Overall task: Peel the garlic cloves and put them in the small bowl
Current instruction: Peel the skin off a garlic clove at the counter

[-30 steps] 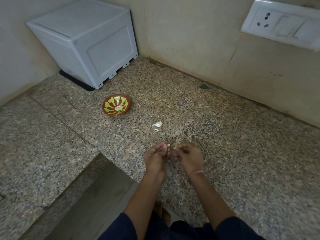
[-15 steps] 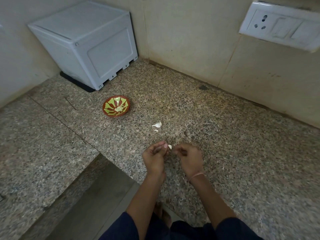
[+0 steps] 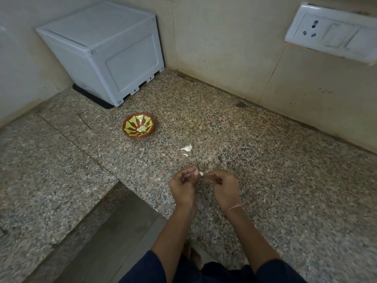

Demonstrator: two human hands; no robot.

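My left hand (image 3: 183, 185) and my right hand (image 3: 223, 186) meet just above the granite counter (image 3: 285, 190), fingers curled, pinching a small white garlic clove (image 3: 201, 173) between their fingertips. Most of the clove is hidden by the fingers. A small brown bowl (image 3: 138, 125) with a yellow-green sunburst pattern stands farther back to the left and holds some pale peeled garlic. On the counter between bowl and hands lies a white garlic clove (image 3: 187, 148), with a small pale scrap (image 3: 185, 155) beside it.
A grey plastic box (image 3: 106, 52) stands in the far left corner. A white socket panel (image 3: 334, 35) hangs on the tiled wall at the right. The counter steps down to a lower ledge (image 3: 47, 180) at the left, with the front edge near my arms.
Both hands stay together on the clove, fingers shifting slightly. The camera view has drifted a little; nothing on the counter has moved.
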